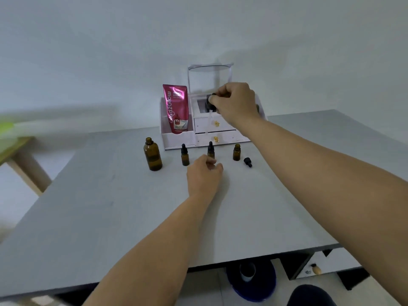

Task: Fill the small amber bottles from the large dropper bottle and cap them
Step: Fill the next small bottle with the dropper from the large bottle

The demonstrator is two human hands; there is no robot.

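A large amber bottle (pixel 152 155) stands uncapped at the left of a row on the grey table (pixel 110 206). Two small amber bottles (pixel 185 156) (pixel 211 150) carry black dropper caps. A third small bottle (pixel 236 152) stands uncapped, with a loose black cap (pixel 248 162) lying to its right. My right hand (pixel 235 103) is raised above the row, pinching the large black dropper (pixel 209 102), whose clear glass tube hangs down. My left hand (pixel 204 173) rests on the table just in front of the middle small bottle, fingers loosely curled, holding nothing.
A white organiser with drawers (pixel 212 129) stands behind the bottles, with a pink tube (pixel 177 108) upright in its left compartment. A wooden table leg (pixel 28 168) is at the left. The near table edge runs across the bottom; a blue object (pixel 251 281) lies on the floor below.
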